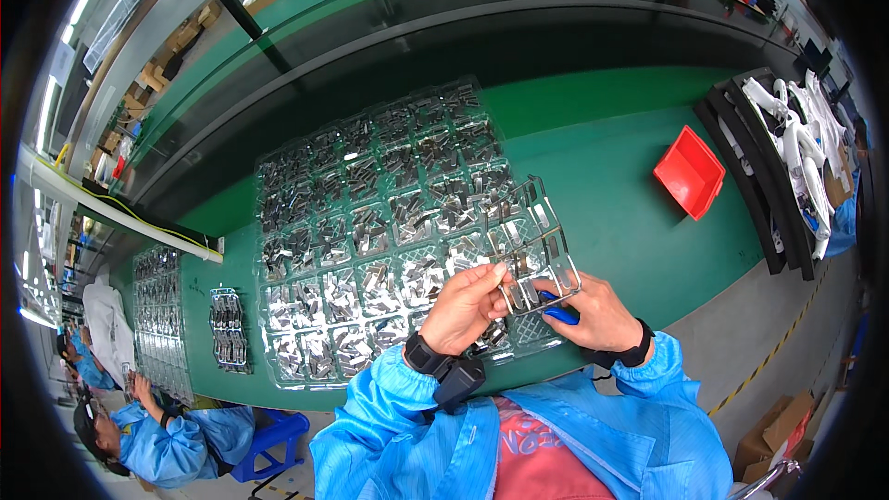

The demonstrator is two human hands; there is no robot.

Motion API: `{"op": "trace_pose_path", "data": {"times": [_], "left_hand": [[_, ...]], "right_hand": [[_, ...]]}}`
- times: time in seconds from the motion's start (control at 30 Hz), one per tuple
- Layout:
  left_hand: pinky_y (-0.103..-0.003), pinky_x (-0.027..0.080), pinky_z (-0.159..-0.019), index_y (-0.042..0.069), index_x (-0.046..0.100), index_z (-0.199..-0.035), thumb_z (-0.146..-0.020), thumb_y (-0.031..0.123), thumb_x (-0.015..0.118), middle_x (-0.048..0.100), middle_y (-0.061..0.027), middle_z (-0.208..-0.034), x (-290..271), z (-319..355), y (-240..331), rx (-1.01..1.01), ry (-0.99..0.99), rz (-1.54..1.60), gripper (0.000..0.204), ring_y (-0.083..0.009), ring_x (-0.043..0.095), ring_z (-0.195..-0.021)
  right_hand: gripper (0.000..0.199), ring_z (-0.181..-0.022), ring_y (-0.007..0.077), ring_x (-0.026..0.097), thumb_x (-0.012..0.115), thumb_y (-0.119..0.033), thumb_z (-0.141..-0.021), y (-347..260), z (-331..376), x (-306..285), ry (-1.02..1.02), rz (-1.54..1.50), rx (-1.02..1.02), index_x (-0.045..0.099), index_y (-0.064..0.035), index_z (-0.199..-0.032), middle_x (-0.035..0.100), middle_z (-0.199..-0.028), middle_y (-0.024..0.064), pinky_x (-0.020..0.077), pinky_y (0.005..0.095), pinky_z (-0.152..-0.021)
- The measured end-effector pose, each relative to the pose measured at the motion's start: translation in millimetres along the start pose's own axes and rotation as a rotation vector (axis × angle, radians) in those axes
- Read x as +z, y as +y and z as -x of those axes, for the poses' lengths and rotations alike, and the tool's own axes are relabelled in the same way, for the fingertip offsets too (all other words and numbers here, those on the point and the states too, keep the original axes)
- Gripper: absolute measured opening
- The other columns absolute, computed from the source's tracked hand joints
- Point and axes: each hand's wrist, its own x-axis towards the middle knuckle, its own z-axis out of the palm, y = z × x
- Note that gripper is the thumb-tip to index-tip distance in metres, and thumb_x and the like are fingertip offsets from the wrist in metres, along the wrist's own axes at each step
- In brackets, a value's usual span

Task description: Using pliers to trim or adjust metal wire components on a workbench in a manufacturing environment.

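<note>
A metal wire frame point(561, 250) with small parts along its bars is tilted up over the near right corner of a clear plastic tray point(263, 352). My left hand point(466, 307) pinches at the frame's near left corner, thumb and fingers together; whether a small part is between them is hidden. Closed around a blue-handled hand tool point(562, 315), my right hand point(597, 313) also lies against the frame's near right side. The tool's working end cannot be made out. Many small grey and silver metal pieces point(378, 231) fill the tray's pockets.
On the green table point(611, 176) a red bin point(690, 173) stands to the right. Beyond it are black foam holders with white parts point(804, 148). Left of the tray lies another loaded wire frame point(229, 329). A co-worker point(167, 444) sits at far left near a second tray point(159, 315).
</note>
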Motion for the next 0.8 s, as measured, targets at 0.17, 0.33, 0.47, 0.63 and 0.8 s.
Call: {"op": "trace_pose_path", "data": {"times": [0.17, 0.33, 0.47, 0.63, 0.8], "left_hand": [[-0.02, 0.034, -0.052, 0.003, 0.056, -0.089, -0.096, 0.023, 0.05, 0.051, 0.0, -0.072, -0.2, 0.5, -0.5, 0.003, -0.003, -0.006, 0.022, -0.0069, 0.043, -0.06], [-0.02, 0.035, -0.053, 0.003, 0.056, -0.09, -0.096, 0.023, 0.05, 0.053, -0.0004, -0.075, -1.8, 0.8, -2.0, 0.006, 0.007, -0.018, 0.022, -0.0073, 0.045, -0.061], [-0.021, 0.037, -0.056, 0.005, 0.056, -0.091, -0.095, 0.021, 0.052, 0.057, -0.0013, -0.078, 10.6, 4.8, 4.6, 0.007, 0.02, -0.039, 0.017, -0.0084, 0.048, -0.064], [-0.021, 0.038, -0.058, 0.01, 0.055, -0.09, -0.092, 0.015, 0.057, 0.058, 0.0004, -0.079, -0.8, 5.0, -1.2, 0.0, -0.081, -0.12, 0.006, -0.009, 0.05, -0.066], [-0.021, 0.039, -0.057, 0.009, 0.056, -0.09, -0.092, 0.014, 0.056, 0.059, -0.0009, -0.08, -5.1, -1.2, -2.9, 0.006, -0.08, -0.112, 0.006, -0.0092, 0.051, -0.066]], "right_hand": [[0.046, -0.094, 0.0331, 0.059, 0.07, -0.009, -0.07, -7.2, -2.7, -5.1, -0.024, -0.002, -0.011, 0.057, -0.0083, -0.115, 0.06, -0.104, 0.0145, 0.0484, 0.04, -0.082], [0.047, -0.089, 0.0323, 0.06, 0.07, -0.007, -0.069, -3.9, -1.3, -1.2, 0.019, 0.006, -0.038, 0.058, -0.0079, -0.114, 0.06, -0.1, 0.0138, 0.0496, 0.039, -0.077], [0.046, -0.083, 0.0315, 0.061, 0.071, -0.005, -0.067, -0.5, -0.9, -0.4, 0.093, 0.062, -0.034, 0.059, -0.0067, -0.112, 0.061, -0.095, 0.0133, 0.05, 0.0381, -0.071], [0.045, -0.082, 0.0315, 0.06, 0.07, -0.004, -0.067, -5.5, -6.1, -3.3, 0.108, 0.064, -0.012, 0.06, -0.0064, -0.111, 0.061, -0.094, 0.0135, 0.0498, 0.0385, -0.071], [0.045, -0.081, 0.0315, 0.061, 0.07, -0.004, -0.067, -7.6, -11.9, -5.9, 0.098, 0.071, -0.029, 0.06, -0.0064, -0.11, 0.061, -0.094, 0.0132, 0.0503, 0.0385, -0.07]]}}
